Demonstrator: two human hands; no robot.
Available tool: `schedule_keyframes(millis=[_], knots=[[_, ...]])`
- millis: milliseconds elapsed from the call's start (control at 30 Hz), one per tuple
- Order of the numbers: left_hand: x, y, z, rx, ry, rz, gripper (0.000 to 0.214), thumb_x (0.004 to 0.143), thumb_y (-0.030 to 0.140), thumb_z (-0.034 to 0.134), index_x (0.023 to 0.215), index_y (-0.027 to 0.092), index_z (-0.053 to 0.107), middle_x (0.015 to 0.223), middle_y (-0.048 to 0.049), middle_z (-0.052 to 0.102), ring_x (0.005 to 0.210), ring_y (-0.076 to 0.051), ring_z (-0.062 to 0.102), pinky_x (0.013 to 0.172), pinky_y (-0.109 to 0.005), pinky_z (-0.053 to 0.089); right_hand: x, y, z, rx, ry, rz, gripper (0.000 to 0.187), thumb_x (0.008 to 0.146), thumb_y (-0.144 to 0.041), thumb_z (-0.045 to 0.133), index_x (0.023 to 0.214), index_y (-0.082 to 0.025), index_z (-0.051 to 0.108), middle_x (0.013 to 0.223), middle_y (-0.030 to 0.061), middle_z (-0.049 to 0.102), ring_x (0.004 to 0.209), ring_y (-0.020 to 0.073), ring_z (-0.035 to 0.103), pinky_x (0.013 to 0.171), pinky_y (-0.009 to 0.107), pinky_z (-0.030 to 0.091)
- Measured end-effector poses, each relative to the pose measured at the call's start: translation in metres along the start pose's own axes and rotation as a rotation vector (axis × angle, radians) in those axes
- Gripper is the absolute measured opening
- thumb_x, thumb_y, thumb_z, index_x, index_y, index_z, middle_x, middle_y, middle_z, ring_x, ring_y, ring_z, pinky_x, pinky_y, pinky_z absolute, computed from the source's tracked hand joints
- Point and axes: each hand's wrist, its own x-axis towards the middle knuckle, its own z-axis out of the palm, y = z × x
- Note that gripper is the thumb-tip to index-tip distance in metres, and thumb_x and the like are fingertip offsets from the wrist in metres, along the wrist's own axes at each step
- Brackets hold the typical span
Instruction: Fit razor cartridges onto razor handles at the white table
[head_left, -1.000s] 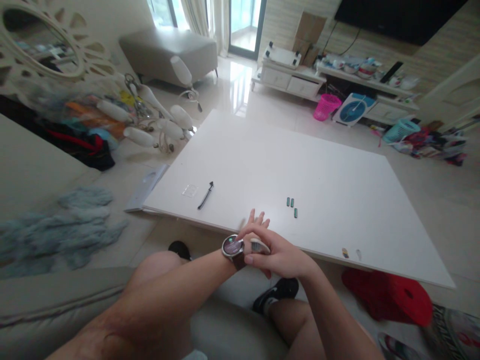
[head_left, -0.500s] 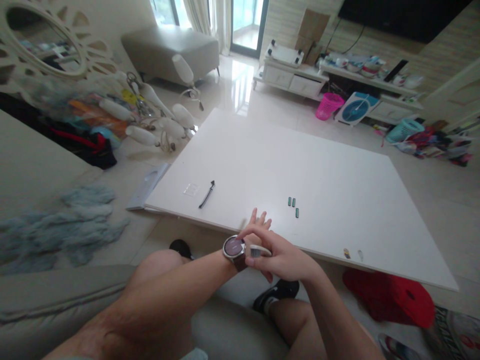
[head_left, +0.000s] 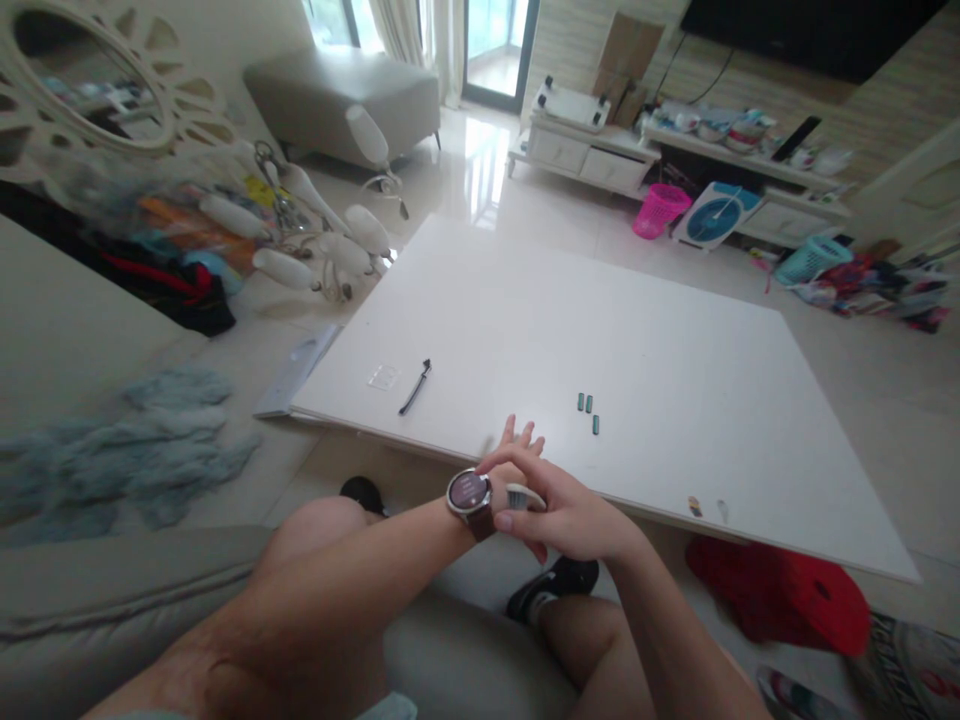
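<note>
A round wristwatch [head_left: 468,492] with a brown strap sits on my left wrist, held up in front of me. My right hand [head_left: 564,510] is curled over it, thumb and fingers pinched on a small white piece [head_left: 523,494] beside the watch case. My left hand [head_left: 520,438] is mostly hidden behind the right; its fingertips show, stretched out over the near edge of a large white board [head_left: 660,330]. On the board lie three small green parts [head_left: 588,408], a black tool [head_left: 415,386] and a small clear plastic square [head_left: 382,377].
I sit on a grey sofa, knees and black shoes [head_left: 553,583] below. A white chandelier [head_left: 322,240] and clutter lie left; a red object [head_left: 780,590] is at lower right. Pink basket [head_left: 657,211], fan and low TV unit stand beyond the board.
Hands stay at the watch with almost no shift; the view has tilted slightly.
</note>
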Motion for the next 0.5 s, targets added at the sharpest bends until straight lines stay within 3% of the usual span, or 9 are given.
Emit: schedule_keyframes(millis=[133,267,500], knots=[[0.009,-0.003,0.019,0.001,0.080,0.002,0.063,0.088,0.049,0.053,0.144,0.021,0.054,0.158,-0.0145,0.034,0.150,-0.042,0.010,0.116,-0.068,-0.003,0.000,0.000,-0.001,-0.038,0.004,-0.014,0.037,0.089,-0.027,0.071,0.124,-0.027,0.056,0.105,0.0026,0.061,0.053,0.0058,0.053,0.047,0.018,0.046],[0.024,-0.006,0.037,-0.025,0.109,-0.065,0.050,0.086,0.045,0.057,0.132,0.028,0.066,0.152,-0.0107,0.045,0.149,-0.042,0.017,0.116,-0.068,-0.003,0.000,0.003,-0.003,-0.002,-0.045,-0.003,0.031,0.090,-0.031,0.070,0.116,-0.025,0.056,0.094,-0.0002,0.059,0.050,0.0062,0.053,0.042,0.016,0.043],[0.020,-0.008,0.044,-0.128,0.183,-0.066,0.053,0.084,0.040,0.059,0.134,0.024,0.064,0.152,-0.0113,0.046,0.149,-0.040,0.019,0.121,-0.059,0.003,0.006,0.005,0.001,0.075,0.005,-0.050,0.028,0.091,-0.036,0.069,0.112,-0.023,0.056,0.075,-0.0042,0.055,0.048,0.0077,0.050,0.043,0.018,0.040]])
